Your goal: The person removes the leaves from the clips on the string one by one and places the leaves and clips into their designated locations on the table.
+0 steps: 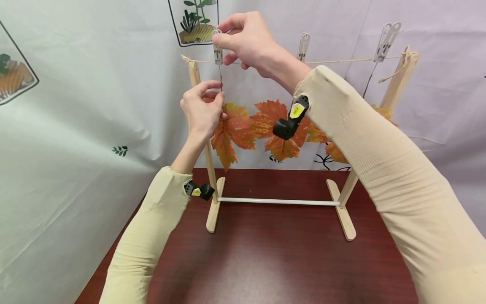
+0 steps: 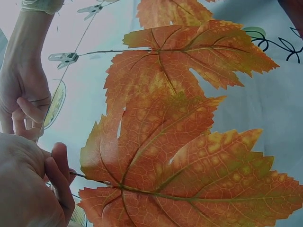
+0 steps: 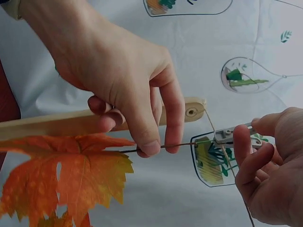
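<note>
My left hand (image 1: 202,109) pinches the thin dark stem (image 3: 177,144) of an orange maple leaf (image 1: 233,131) between thumb and fingertips. Just above it, my right hand (image 1: 252,42) grips a pale clothespin (image 1: 218,54) by its upper end, at the twine's left end. The stem's tip reaches the clothespin's lower end; the right wrist view does not show plainly whether it is clamped. In the left wrist view, the leaf (image 2: 189,175) spreads beside the left hand (image 2: 28,184) and overlaps another maple leaf (image 2: 189,52), whose stem runs to a second clothespin (image 2: 64,58).
Twine (image 1: 341,61) runs between two wooden posts (image 1: 400,78), joined below by a white rod (image 1: 277,201). Wooden feet (image 1: 341,211) stand on the dark red table (image 1: 258,261). Another clothespin (image 1: 387,42) sits near the right post. A printed white curtain (image 1: 95,105) hangs behind.
</note>
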A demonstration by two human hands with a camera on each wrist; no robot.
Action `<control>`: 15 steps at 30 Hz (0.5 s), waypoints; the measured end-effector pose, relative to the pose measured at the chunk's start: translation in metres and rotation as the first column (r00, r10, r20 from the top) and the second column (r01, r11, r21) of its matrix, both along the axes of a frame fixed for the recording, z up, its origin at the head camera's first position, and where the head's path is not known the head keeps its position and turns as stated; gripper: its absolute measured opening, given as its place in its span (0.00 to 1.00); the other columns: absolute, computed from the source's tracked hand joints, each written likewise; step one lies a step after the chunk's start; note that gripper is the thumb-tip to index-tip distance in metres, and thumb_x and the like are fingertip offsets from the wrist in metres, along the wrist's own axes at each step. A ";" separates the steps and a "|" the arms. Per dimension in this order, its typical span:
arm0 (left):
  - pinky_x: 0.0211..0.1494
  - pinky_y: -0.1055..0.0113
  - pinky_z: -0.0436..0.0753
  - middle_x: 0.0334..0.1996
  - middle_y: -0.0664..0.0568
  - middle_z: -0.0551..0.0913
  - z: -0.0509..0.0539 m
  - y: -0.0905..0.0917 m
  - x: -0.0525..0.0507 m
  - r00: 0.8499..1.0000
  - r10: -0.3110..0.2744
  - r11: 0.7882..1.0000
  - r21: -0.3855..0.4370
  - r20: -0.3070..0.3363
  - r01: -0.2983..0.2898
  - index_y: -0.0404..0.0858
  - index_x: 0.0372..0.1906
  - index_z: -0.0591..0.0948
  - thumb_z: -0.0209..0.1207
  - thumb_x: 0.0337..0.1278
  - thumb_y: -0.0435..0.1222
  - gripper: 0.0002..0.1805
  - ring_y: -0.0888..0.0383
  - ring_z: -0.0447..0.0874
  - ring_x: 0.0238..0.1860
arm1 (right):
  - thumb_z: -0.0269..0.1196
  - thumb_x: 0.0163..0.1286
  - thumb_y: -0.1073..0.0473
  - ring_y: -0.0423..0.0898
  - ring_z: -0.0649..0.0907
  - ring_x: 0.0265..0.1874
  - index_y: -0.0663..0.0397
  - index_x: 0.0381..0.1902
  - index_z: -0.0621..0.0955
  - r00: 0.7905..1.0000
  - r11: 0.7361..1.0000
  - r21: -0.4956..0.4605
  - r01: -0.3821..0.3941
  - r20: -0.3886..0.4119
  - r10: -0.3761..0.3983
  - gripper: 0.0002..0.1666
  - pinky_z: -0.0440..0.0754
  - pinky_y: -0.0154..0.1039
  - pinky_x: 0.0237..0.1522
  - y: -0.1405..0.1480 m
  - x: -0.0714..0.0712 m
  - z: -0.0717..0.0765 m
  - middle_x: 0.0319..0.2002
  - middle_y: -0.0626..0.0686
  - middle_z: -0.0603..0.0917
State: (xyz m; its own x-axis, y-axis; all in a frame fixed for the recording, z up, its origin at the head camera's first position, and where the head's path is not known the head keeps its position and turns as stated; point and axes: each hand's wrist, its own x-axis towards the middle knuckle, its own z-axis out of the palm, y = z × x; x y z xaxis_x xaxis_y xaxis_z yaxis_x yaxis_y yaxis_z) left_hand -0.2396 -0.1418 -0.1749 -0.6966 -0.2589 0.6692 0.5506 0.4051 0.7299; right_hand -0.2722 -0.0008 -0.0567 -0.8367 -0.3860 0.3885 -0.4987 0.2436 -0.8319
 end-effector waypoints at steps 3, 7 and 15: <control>0.23 0.72 0.81 0.34 0.41 0.87 0.000 0.000 0.000 1.000 0.004 1.000 -0.003 -0.006 -0.004 0.35 0.47 0.87 0.63 0.62 0.32 0.10 0.57 0.80 0.14 | 0.64 0.72 0.55 0.45 0.84 0.30 0.52 0.60 0.78 1.000 1.000 -0.007 -0.008 0.013 0.008 0.20 0.66 0.30 0.17 0.000 0.000 0.000 0.50 0.49 0.81; 0.22 0.72 0.81 0.33 0.43 0.88 0.000 0.000 -0.001 1.000 0.015 1.000 -0.013 -0.011 -0.015 0.36 0.46 0.87 0.63 0.62 0.32 0.10 0.56 0.80 0.14 | 0.64 0.72 0.56 0.45 0.82 0.29 0.51 0.58 0.79 1.000 1.000 -0.013 -0.009 0.024 0.010 0.18 0.66 0.30 0.17 -0.001 0.000 0.001 0.49 0.49 0.82; 0.22 0.72 0.80 0.34 0.41 0.88 -0.001 -0.001 -0.002 1.000 0.019 1.000 -0.010 -0.012 -0.019 0.35 0.46 0.87 0.63 0.62 0.32 0.10 0.56 0.80 0.14 | 0.63 0.73 0.57 0.44 0.79 0.26 0.51 0.53 0.79 0.999 1.000 -0.024 -0.003 0.032 0.004 0.13 0.65 0.30 0.17 -0.001 0.000 0.000 0.45 0.49 0.81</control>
State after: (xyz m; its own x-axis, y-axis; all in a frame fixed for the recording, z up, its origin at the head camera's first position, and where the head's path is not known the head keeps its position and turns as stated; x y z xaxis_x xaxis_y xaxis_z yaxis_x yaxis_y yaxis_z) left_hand -0.2418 -0.1424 -0.1754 -0.6833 -0.2650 0.6804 0.5517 0.4231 0.7188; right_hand -0.2719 -0.0021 -0.0565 -0.8474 -0.3799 0.3710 -0.4727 0.2215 -0.8529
